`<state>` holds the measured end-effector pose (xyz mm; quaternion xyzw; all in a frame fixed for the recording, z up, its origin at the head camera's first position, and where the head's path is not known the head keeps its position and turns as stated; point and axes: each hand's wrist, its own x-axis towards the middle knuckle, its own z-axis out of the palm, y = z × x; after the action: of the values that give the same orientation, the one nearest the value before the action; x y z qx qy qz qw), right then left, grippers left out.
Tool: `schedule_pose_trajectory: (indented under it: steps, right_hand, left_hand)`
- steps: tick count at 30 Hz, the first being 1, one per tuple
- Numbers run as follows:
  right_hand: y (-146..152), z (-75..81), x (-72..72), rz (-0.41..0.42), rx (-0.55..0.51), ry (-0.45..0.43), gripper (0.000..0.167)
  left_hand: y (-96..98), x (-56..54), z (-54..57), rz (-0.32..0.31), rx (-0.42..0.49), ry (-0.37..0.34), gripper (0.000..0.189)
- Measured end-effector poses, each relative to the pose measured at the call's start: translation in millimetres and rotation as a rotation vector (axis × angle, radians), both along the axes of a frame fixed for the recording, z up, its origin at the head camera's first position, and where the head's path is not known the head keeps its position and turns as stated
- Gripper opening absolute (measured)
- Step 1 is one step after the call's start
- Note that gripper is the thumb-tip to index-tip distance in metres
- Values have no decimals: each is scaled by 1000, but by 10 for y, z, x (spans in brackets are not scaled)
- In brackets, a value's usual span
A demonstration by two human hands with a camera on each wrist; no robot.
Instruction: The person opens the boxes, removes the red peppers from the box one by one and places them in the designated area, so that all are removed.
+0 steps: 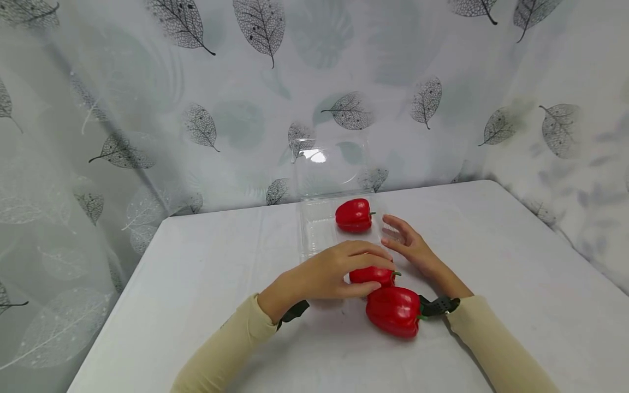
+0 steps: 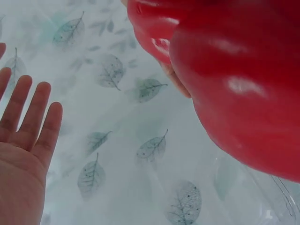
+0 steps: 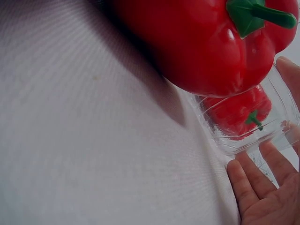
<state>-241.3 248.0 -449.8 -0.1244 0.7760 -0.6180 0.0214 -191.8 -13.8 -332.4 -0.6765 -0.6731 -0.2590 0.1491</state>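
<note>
Three red bell peppers with green stems lie about the hands. The far pepper (image 1: 352, 215) sits in a clear plastic box (image 1: 314, 218) with its lid raised. In the head view, my left hand (image 1: 329, 270) reaches across the middle pepper (image 1: 372, 276), partly covering it; its palm (image 2: 21, 173) looks bare, with the fingers spread. The near pepper (image 1: 393, 311) lies on the table beside the right wrist. My right hand (image 1: 413, 248) is at the box's right side, fingers extended and loosely bent, holding no pepper. Whether its fingertips touch the box I cannot tell.
A white cloth covers the table (image 1: 231, 256). Behind the box hangs a leaf-patterned curtain (image 1: 236, 158), close to the table's back edge. The box's transparent lid (image 1: 331, 166) stands up against it. A dark wrist strap (image 1: 439, 305) is beside the near pepper.
</note>
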Motion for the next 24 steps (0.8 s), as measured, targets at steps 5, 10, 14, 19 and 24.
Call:
schedule_pose_trajectory:
  steps: [5,10,14,19,24]
  right_hand:
    - [2,22,6,-8,5,-1,72]
    - [8,14,-1,-1,4,9,71]
    - [21,-3,-9,16,-7,23,70]
    - [32,-15,0,20,-12,41,70]
    - [27,-8,11,-1,8,20,73]
  left_hand:
    - [1,-63,21,8,8,3,32]
    - [2,-127,25,28,-17,-26,33]
    - [-4,-183,65,56,-35,-32,37]
    - [-10,-256,109,59,-26,-65,39]
    - [-30,-331,113,44,-23,-134,37]
